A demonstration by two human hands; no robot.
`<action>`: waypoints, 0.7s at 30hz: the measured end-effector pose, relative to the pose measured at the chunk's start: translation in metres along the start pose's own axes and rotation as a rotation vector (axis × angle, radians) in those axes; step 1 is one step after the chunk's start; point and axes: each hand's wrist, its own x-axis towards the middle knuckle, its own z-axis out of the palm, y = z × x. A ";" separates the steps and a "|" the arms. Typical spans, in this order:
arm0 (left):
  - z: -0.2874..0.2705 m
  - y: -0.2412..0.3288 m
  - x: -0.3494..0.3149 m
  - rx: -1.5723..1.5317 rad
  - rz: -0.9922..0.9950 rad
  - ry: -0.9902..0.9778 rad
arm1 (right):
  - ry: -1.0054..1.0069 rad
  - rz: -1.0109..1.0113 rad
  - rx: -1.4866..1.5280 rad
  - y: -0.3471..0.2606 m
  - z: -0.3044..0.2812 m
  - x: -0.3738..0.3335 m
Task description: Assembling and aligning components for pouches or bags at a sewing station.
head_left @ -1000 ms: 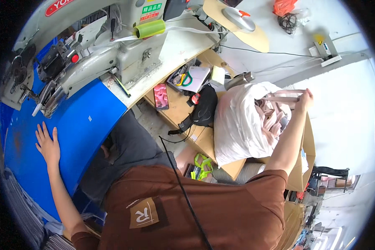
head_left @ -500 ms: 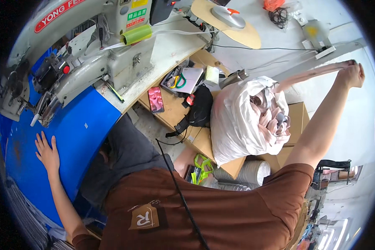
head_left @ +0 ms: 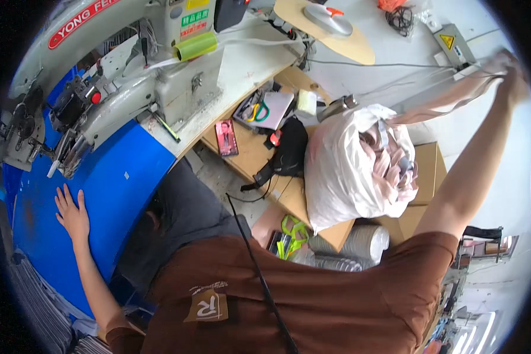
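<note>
My left hand (head_left: 74,215) lies flat with its fingers spread on the blue table surface (head_left: 109,183), just below the head of a sewing machine (head_left: 71,147). My right arm is stretched far out to the right, and my right hand (head_left: 513,85) is raised and blurred. From its closed fingers a pale pink fabric strip (head_left: 454,100) runs down to a white sack (head_left: 339,183). Crumpled pink strips (head_left: 392,168) fill the mouth of that sack.
A phone (head_left: 226,137), a black pouch (head_left: 290,147) and scissors (head_left: 258,111) lie on cardboard beside the machine table. A cone base with a white spool (head_left: 327,23) stands behind. Under the sack are cardboard boxes (head_left: 428,171) and white rolls (head_left: 366,242).
My right hand has moved up and slightly farther right, drawing the pink strip along with it. My left hand stays flat on the blue surface. The view has shifted slightly.
</note>
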 end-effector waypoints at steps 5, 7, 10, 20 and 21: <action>-0.024 -0.004 -0.011 0.030 -0.034 -0.004 | -1.030 0.463 -0.210 -0.033 0.082 -0.172; -0.024 0.008 -0.004 0.041 -0.003 0.003 | -0.108 0.427 -0.002 -0.064 0.063 -0.154; -0.020 0.000 -0.006 0.032 -0.016 -0.015 | 0.315 0.094 0.253 -0.129 0.033 -0.110; -0.047 0.017 -0.015 0.017 -0.034 -0.085 | 0.041 0.348 0.572 -0.284 0.024 -0.133; -0.052 0.023 -0.017 0.006 -0.064 -0.132 | 0.057 0.263 0.503 -0.314 0.026 -0.153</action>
